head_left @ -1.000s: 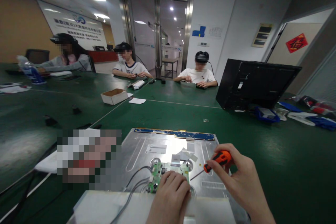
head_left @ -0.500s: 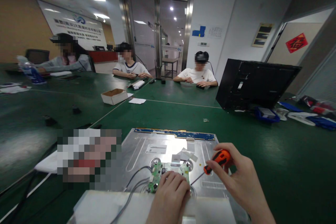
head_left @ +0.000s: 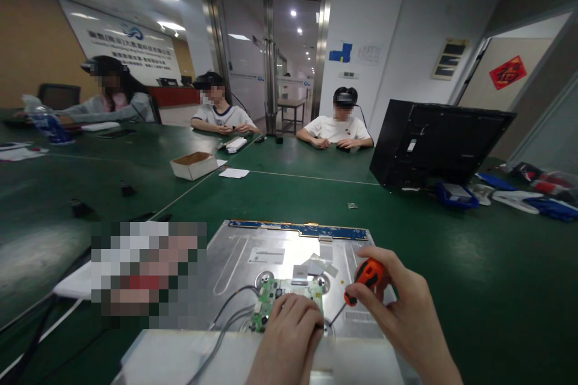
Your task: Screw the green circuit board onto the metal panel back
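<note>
My right hand (head_left: 404, 298) grips an orange and black screwdriver (head_left: 368, 277). Its thin shaft slants down to the left, with the tip at a corner of a green circuit board (head_left: 266, 296). Over that board rests my left hand (head_left: 293, 328), fingers bent and pressed together, fingertips close to the screwdriver tip; what they pinch, if anything, is hidden. The board sits on the silver metal back of a flat panel (head_left: 235, 264), and grey cables (head_left: 226, 337) run from its left side. A blue circuit strip (head_left: 271, 228) lines the panel's far edge.
White foam (head_left: 171, 355) lies at the near edge. A black monitor (head_left: 440, 141) stands at right, beside a blue tray (head_left: 457, 195). An open cardboard box (head_left: 194, 166) is farther left on the green table (head_left: 289, 195). Three people sit across the table.
My right hand has shifted slightly left and down, and the screwdriver now stands a little steeper with its tip lower. My left hand stays on the circuit board.
</note>
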`<state>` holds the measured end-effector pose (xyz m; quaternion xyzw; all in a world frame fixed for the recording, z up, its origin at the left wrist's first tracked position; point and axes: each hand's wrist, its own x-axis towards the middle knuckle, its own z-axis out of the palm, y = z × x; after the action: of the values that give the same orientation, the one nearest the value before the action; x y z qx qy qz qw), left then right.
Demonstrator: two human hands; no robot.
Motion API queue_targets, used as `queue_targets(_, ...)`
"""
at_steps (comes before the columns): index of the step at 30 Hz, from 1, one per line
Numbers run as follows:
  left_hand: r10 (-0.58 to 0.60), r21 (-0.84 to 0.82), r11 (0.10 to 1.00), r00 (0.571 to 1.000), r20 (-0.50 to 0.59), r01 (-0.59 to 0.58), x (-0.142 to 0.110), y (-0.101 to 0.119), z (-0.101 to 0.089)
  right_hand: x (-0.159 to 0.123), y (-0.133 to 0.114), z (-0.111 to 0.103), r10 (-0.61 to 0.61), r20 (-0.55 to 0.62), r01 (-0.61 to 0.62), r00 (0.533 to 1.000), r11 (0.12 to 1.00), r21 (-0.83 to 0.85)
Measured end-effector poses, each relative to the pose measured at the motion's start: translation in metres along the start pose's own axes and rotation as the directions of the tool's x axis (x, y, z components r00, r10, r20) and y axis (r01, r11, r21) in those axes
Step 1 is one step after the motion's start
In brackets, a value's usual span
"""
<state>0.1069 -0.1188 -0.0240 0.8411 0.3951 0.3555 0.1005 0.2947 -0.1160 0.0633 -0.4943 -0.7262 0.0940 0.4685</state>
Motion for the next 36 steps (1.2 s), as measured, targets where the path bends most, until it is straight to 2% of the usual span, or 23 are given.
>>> queue_targets(7,-0.029,-0.023,0.999,0.999,0.043,0.030,0.0001,0.0009,-0.0021,-0.0003,-0.0015,0.0051,-0.071,0.091,0.073,0.993,0.997,-0.018)
queue_targets(14,-0.076,0.003,0.997,0.990,0.117,0.076,0.0043,0.0040,-0.0062,0.0002,-0.0006,0.0066,-0.141,0.080,0.142,0.987,0.990,-0.018)
queue_targets(28,-0.126,-0.001,0.992,0.987,0.103,0.127,0.0068,0.0087,-0.0044,0.0011,-0.0006,0.0071,-0.141,0.083,0.140,0.987,0.990,0.009)
queue_targets(36,-0.075,-0.020,0.997,0.988,0.133,0.079,0.0044,0.0070,-0.0081,-0.0012,0.0015,0.0088,-0.143,0.103,0.144,0.984,0.990,-0.003)
